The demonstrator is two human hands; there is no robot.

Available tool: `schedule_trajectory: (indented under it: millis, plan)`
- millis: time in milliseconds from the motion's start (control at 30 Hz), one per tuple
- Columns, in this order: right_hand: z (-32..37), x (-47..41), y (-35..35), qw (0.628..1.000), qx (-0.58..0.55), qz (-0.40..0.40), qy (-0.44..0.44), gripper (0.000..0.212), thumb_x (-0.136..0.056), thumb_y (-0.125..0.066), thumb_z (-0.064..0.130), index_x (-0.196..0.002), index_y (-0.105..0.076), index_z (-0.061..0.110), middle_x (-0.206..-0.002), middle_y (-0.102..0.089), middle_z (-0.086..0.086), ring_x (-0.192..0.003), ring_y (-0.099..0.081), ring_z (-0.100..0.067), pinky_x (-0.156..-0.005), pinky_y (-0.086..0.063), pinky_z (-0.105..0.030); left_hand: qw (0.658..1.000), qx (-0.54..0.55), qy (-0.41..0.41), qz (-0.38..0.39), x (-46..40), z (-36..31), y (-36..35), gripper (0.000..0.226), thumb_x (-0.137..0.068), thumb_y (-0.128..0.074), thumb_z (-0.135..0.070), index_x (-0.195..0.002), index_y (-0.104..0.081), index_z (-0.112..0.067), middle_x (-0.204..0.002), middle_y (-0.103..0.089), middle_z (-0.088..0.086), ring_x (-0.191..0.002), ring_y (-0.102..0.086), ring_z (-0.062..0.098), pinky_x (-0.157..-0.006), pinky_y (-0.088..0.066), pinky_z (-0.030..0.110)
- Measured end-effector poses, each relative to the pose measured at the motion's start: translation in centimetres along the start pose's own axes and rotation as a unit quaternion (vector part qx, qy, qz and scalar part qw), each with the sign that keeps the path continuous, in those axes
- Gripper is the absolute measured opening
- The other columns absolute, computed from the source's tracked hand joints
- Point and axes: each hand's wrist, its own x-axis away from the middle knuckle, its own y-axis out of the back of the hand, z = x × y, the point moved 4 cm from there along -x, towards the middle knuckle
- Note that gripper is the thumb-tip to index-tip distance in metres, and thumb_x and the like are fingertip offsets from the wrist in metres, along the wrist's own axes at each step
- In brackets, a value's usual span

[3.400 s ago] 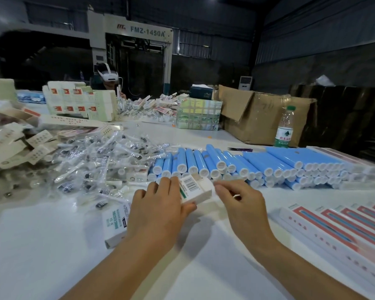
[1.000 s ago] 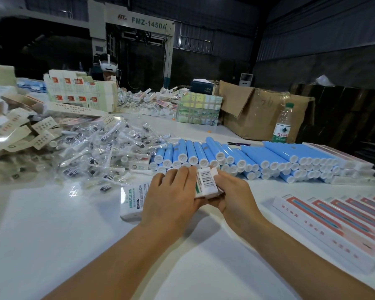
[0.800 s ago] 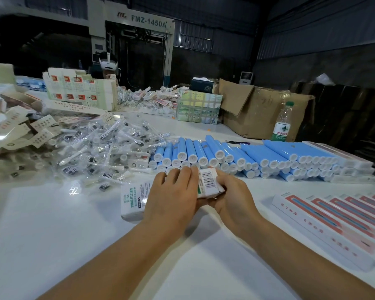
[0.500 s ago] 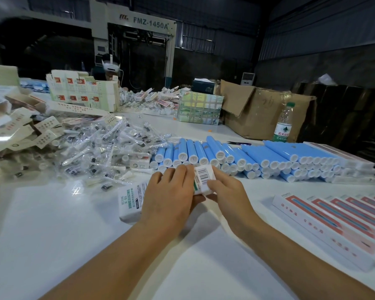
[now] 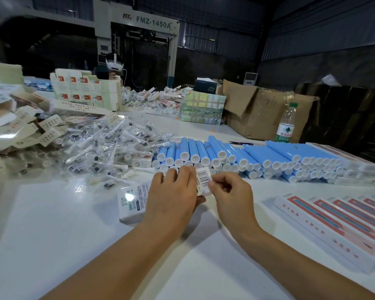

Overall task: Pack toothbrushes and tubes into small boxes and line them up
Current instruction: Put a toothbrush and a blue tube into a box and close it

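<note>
Your white table (image 5: 52,224) carries the blue tubes (image 5: 236,156) stacked just beyond both hands. The small box (image 5: 134,198) lies left-to-right under your left hand (image 5: 171,202), which wraps over it. Your right hand (image 5: 232,191) pinches its barcoded end flap (image 5: 204,178), nearer for closing it.

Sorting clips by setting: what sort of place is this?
Likely a factory packing hall: a large FMZ-1450A machine behind, heaps of blue tubes and bagged toothbrushes on a long table.

Dim backdrop, overhead glare, warped edges
</note>
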Motion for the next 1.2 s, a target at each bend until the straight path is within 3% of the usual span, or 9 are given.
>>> schedule_trajectory:
  millis: [267,400,733,800,867,933,1067,1200]
  plan:
    - [-0.5,-0.3,0.0,0.999,0.000,0.021,-0.039,0.023,-0.082,-0.066,0.000,-0.072,-0.064,0.020,-0.076,-0.064,0.000,-0.068,-0.056,-0.006,-0.064,-0.045,-0.015,0.999,-0.020,-0.010,0.029,0.2,-0.1,0.3,0.073,-0.055,-0.085,-0.052,-0.103,-0.069,0.000,-0.084,-0.065,0.009,-0.065,-0.061,0.025,-0.055,-0.046,0.032]
    - [-0.5,-0.8,0.2,0.993,-0.075,0.040,-0.079,0.021,-0.083,-0.067,0.004,-0.078,-0.068,0.025,-0.068,-0.068,0.010,-0.063,-0.060,0.003,-0.056,-0.045,-0.011,1.000,-0.008,-0.012,0.028,0.2,0.0,0.4,0.071,-0.055,-0.085,-0.053,-0.102,-0.070,-0.001,-0.083,-0.066,0.008,-0.065,-0.062,0.024,-0.054,-0.047,0.033]
    - [-0.7,-0.7,0.1,0.999,-0.008,0.023,-0.036,0.025,-0.087,-0.062,0.003,-0.076,-0.066,0.025,-0.081,-0.068,0.000,-0.076,-0.062,-0.011,-0.070,-0.050,-0.021,0.998,-0.022,-0.052,0.033,0.3,-1.1,0.1,0.068,-0.055,-0.084,-0.055,-0.096,-0.072,-0.003,-0.079,-0.065,0.006,-0.062,-0.061,0.022,-0.053,-0.046,0.031]
    - [-0.8,-0.8,-0.1,0.998,-0.020,0.041,-0.042,0.019,-0.088,-0.062,0.008,-0.085,-0.068,0.025,-0.084,-0.069,0.004,-0.077,-0.061,-0.006,-0.070,-0.048,-0.021,0.997,-0.013,-0.032,0.061,0.1,-0.7,0.1,0.072,-0.061,-0.080,-0.057,-0.107,-0.068,-0.003,-0.089,-0.065,0.007,-0.071,-0.062,0.023,-0.060,-0.047,0.033]
    - [-0.8,-0.9,0.0,0.997,-0.027,0.042,-0.050,0.015,-0.087,-0.064,0.011,-0.083,-0.069,0.025,-0.077,-0.068,0.010,-0.069,-0.059,0.002,-0.065,-0.046,-0.019,0.994,-0.005,-0.001,0.106,-0.1,-0.1,-0.4,0.076,-0.084,-0.057,-0.060,-0.134,-0.045,-0.005,-0.117,-0.055,0.006,-0.098,-0.057,0.023,-0.077,-0.041,0.035]
    - [-0.9,-1.2,0.3,0.998,-0.025,0.031,-0.058,0.013,-0.086,-0.066,0.015,-0.074,-0.067,0.020,-0.066,-0.064,0.009,-0.059,-0.053,0.001,-0.060,-0.044,-0.020,0.995,-0.006,0.012,0.100,-0.1,0.3,-0.8,0.074,-0.092,-0.037,-0.061,-0.144,-0.025,-0.010,-0.131,-0.043,0.002,-0.114,-0.047,0.022,-0.086,-0.034,0.034]
    - [-0.8,-0.8,0.0,0.999,0.034,0.022,-0.017,0.027,-0.088,-0.063,0.014,-0.063,-0.055,0.011,-0.056,-0.050,0.006,-0.051,-0.042,-0.002,-0.053,-0.036,-0.013,0.995,-0.029,0.007,0.095,0.0,0.3,-1.5,0.072,-0.092,-0.036,-0.060,-0.143,-0.026,-0.010,-0.131,-0.044,0.002,-0.113,-0.047,0.023,-0.087,-0.034,0.035]
    - [-0.7,-0.3,-0.5,0.998,0.054,0.028,-0.005,0.025,-0.090,-0.060,0.012,-0.065,-0.054,0.009,-0.059,-0.049,0.003,-0.052,-0.041,-0.002,-0.054,-0.036,-0.012,0.994,-0.031,0.014,0.106,0.1,0.6,-1.7,0.070,-0.093,-0.036,-0.059,-0.143,-0.024,-0.011,-0.132,-0.041,0.001,-0.115,-0.045,0.022,-0.088,-0.034,0.034]
